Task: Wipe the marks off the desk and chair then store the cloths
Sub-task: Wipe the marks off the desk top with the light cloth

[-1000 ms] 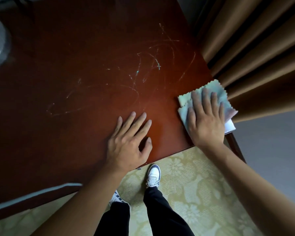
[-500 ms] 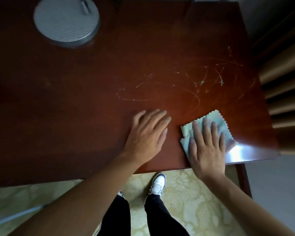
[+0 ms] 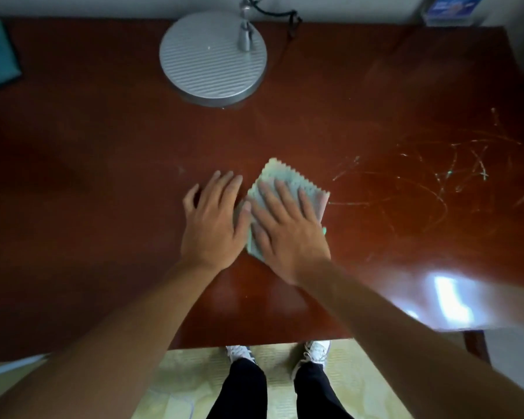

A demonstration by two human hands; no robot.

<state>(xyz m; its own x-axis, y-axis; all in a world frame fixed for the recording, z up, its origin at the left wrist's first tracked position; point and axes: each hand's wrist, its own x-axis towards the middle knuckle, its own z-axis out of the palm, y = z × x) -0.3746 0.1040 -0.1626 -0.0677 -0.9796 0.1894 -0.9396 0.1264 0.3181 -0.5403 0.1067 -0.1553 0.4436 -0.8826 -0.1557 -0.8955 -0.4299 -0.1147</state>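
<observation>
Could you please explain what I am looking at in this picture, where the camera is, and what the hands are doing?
The camera sits on a person's head and looks down, so you see their own arms and shoes. They stand at a dark red desk. The right hand presses flat on a pale green cloth; the left hand lies flat beside it, its thumb at the cloth's edge. Neither grips anything. Pale scribble marks lie to the cloth's right, unwiped. A round silver lamp base stands at the back.

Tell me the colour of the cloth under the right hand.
Pale green cloth with a zigzag edge, seen in the head view.
</observation>
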